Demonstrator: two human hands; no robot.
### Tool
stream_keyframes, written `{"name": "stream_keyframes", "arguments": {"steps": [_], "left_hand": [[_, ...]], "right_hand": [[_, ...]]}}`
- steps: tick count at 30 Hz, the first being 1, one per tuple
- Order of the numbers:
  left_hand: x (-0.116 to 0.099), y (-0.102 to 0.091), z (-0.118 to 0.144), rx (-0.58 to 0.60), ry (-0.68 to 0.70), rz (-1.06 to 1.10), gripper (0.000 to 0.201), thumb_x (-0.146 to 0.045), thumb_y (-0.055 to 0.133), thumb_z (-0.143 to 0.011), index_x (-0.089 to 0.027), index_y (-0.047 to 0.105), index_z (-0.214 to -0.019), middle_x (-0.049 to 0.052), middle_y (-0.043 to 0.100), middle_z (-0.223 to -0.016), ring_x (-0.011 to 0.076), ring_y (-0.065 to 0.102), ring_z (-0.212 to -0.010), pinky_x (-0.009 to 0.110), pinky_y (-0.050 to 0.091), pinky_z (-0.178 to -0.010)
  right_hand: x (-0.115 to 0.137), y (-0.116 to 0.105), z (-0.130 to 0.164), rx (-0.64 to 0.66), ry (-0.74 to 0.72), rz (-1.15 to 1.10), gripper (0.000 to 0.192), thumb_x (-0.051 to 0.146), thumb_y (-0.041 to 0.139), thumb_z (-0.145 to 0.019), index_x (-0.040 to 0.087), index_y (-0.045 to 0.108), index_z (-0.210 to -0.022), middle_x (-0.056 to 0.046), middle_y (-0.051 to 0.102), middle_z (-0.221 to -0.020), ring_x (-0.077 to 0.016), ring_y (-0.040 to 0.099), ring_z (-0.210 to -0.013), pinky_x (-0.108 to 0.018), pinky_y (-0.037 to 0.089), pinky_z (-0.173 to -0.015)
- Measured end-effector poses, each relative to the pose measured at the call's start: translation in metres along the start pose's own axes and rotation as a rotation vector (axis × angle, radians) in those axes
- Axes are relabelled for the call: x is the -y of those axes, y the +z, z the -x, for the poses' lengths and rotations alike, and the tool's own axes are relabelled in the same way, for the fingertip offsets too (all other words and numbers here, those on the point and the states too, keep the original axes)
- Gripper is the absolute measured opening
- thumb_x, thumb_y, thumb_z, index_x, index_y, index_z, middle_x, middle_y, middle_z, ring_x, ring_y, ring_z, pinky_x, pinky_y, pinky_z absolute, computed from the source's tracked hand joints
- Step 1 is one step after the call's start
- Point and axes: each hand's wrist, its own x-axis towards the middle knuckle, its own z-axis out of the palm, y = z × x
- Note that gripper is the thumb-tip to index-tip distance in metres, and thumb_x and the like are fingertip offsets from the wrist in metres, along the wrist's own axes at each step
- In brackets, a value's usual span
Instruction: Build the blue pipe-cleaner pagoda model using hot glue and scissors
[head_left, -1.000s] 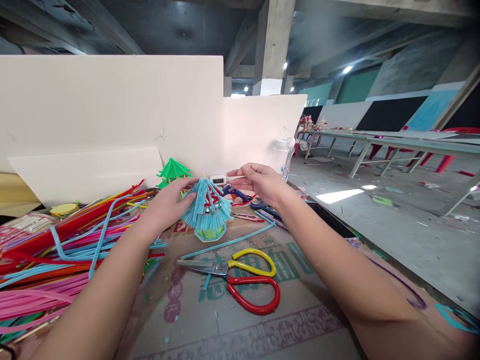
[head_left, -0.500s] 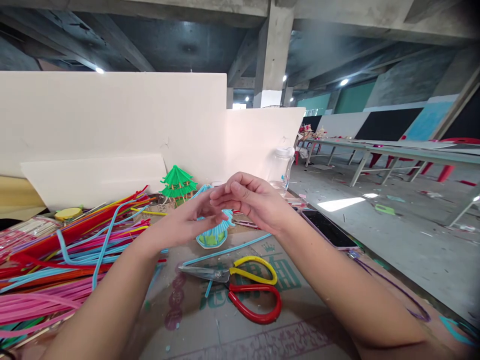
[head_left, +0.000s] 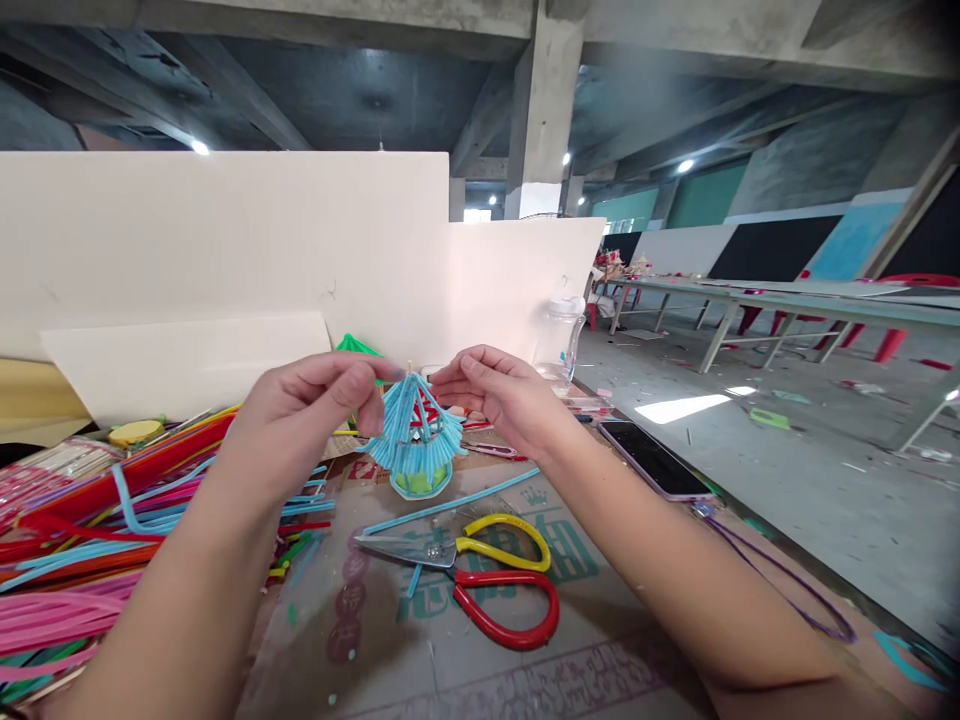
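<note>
A small pavilion model [head_left: 417, 435] with a roof of light-blue pipe cleaners and a green base stands on the cardboard-covered tabletop [head_left: 390, 620]. My left hand [head_left: 311, 415] is at the left of its roof, index finger stretched toward the peak and nothing visible in the grasp. On the other side, my right hand [head_left: 510, 395] is open, its curved fingers reaching toward the upper roof; whether either hand touches it I cannot tell. Scissors [head_left: 457, 555] with one yellow and one red handle lie in front of the model. A loose blue pipe cleaner [head_left: 450, 500] runs behind their blades.
Bundles of coloured pipe cleaners [head_left: 82, 560] cover the left side. A green-roofed model [head_left: 356, 345] is partly hidden behind my left hand. At the right are a clear bottle [head_left: 560, 345] and a phone [head_left: 656, 460]. White boards [head_left: 225, 240] stand at the back.
My hands were together above the blue-roofed model and have parted. The left hand moved left, uncovering the roof and hiding part of the green one; the right hand barely moved.
</note>
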Motion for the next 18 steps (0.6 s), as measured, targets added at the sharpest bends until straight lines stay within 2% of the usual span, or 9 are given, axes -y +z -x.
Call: {"name": "stream_keyframes", "arguments": {"steps": [3,4,7,10,14,18], "left_hand": [[-0.008,0.005,0.003,-0.094,0.035,-0.221,0.034,-0.050,0.052,-0.092,-0.025,0.074,-0.099,0.001,0.066,-0.069,0.0176,0.062,-0.071,0.031,0.053,-0.073],[-0.007,0.008,0.002,-0.088,0.043,-0.325,0.034,-0.049,0.051,-0.092,-0.026,0.074,-0.102,0.001,0.068,-0.075,0.0177,0.063,-0.074,0.031,0.052,-0.074],[0.000,0.022,-0.002,0.042,0.104,-0.504,0.036,-0.048,0.051,-0.092,-0.025,0.071,-0.111,0.003,0.072,-0.095,0.0204,0.064,-0.087,0.033,0.051,-0.080],[0.009,0.036,-0.003,0.108,0.158,-0.598,0.042,-0.051,0.058,-0.088,-0.023,0.067,-0.118,0.005,0.069,-0.097,0.0211,0.063,-0.087,0.033,0.051,-0.079],[0.014,0.049,0.001,0.080,0.236,-0.677,0.030,-0.045,0.058,-0.090,-0.020,0.070,-0.101,0.006,0.067,-0.092,0.0215,0.062,-0.086,0.034,0.049,-0.078],[0.013,0.047,0.001,0.125,0.264,-0.569,0.021,-0.030,0.052,-0.093,-0.020,0.071,-0.090,0.006,0.066,-0.092,0.0211,0.062,-0.093,0.035,0.049,-0.083]], "right_hand": [[0.003,0.002,0.001,0.018,0.066,-0.107,0.010,0.027,0.064,-0.089,0.018,0.060,-0.088,-0.007,0.075,-0.096,-0.0174,0.072,-0.092,-0.037,0.054,-0.094],[0.005,0.003,0.002,0.023,0.086,-0.138,0.008,0.026,0.061,-0.090,0.018,0.059,-0.089,-0.007,0.075,-0.099,-0.0174,0.072,-0.094,-0.037,0.053,-0.096],[0.009,0.008,0.005,0.024,0.125,-0.190,0.013,0.030,0.052,-0.097,0.019,0.059,-0.095,-0.008,0.072,-0.110,-0.0157,0.070,-0.098,-0.035,0.052,-0.097],[0.010,0.016,0.010,0.039,0.149,-0.213,0.026,0.044,0.050,-0.097,0.021,0.059,-0.104,-0.010,0.066,-0.123,-0.0157,0.067,-0.099,-0.033,0.054,-0.091],[0.002,0.027,0.016,0.071,0.118,-0.197,0.040,0.057,0.057,-0.089,0.021,0.060,-0.108,-0.010,0.059,-0.132,-0.0173,0.064,-0.101,-0.032,0.054,-0.086],[-0.007,0.033,0.019,0.113,0.119,-0.180,0.044,0.057,0.063,-0.085,0.023,0.062,-0.112,-0.008,0.062,-0.126,-0.0161,0.061,-0.100,-0.029,0.053,-0.086]]}}
